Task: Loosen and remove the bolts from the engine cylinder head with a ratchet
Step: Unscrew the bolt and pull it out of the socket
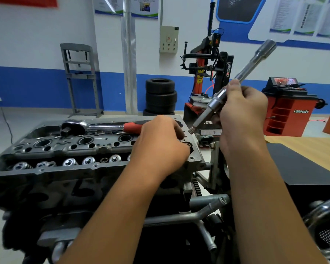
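- The cylinder head (pixel 69 149) is seen nearest, mounted atop the engine.
- The left hand (pixel 160 143) is laid on its right end, fingers curled downward; whether anything is gripped cannot be told.
- A long extension bar (pixel 234 84) is gripped in the right hand (pixel 242 115), raised beside the head.
- The ratchet (pixel 103 126) is left lying along the far edge.

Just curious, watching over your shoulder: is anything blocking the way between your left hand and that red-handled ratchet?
Nothing visible does. The ratchet lies on top of the cylinder head, its red grip right beside the left hand, which rests on the head's right end.
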Demonstrator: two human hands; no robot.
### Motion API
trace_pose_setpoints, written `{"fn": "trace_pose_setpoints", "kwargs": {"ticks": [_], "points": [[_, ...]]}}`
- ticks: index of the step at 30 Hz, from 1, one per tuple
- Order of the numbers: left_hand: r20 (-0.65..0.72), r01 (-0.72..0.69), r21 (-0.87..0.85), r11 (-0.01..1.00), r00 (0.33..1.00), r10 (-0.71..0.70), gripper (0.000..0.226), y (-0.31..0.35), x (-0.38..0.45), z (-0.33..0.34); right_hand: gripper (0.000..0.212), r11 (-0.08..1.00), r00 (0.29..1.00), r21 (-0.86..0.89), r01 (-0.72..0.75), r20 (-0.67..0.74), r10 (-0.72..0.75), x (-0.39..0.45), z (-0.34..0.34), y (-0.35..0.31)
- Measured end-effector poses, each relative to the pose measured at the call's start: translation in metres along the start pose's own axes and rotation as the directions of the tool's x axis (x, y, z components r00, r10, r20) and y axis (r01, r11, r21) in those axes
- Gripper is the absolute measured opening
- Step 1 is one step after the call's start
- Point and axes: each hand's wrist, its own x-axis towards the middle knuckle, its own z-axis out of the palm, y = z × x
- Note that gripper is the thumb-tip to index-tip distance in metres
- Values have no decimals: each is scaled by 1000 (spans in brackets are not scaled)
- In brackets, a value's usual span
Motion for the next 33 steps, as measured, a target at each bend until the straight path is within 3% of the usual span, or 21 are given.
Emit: {"fn": "trace_pose_setpoints", "kwargs": {"ticks": [8, 14, 17, 21, 23, 28, 30, 33], "points": [[-41, 53, -139, 989, 997, -59, 32, 2, -2, 1, 31, 995, 995, 52, -84, -47, 87, 2, -2, 5], [-82, -70, -127, 989, 995, 59, 21, 3, -5, 7, 33, 992, 990, 85, -89, -103, 97, 2, -6, 1], [-110, -157, -203, 967, 984, 137, 19, 6, -5, 4, 33, 988, 991, 132, -84, -89, 96, 1, -6, -2], [-265, -363, -341, 867, 922, 282, 25, 16, -5, -11, 33, 974, 995, 208, -85, -26, 92, -2, -9, -7], [-342, -398, -443, 804, 903, 259, 18, 18, -4, -20, 33, 970, 994, 217, -106, 21, 104, -3, -12, -11], [-175, -216, -624, 751, 975, 135, 6, 17, -6, -11, 27, 838, 910, 387, -384, 315, 272, -10, -18, -28], [-125, -175, -702, 690, 985, 122, 4, 24, -15, -3, 28, 835, 869, 319, -448, 376, 323, -17, -25, -33], [-68, -150, -746, 649, 986, 150, 3, 41, -34, 7, 28, 891, 862, 201, -407, 407, 302, -33, -52, -43]]}}
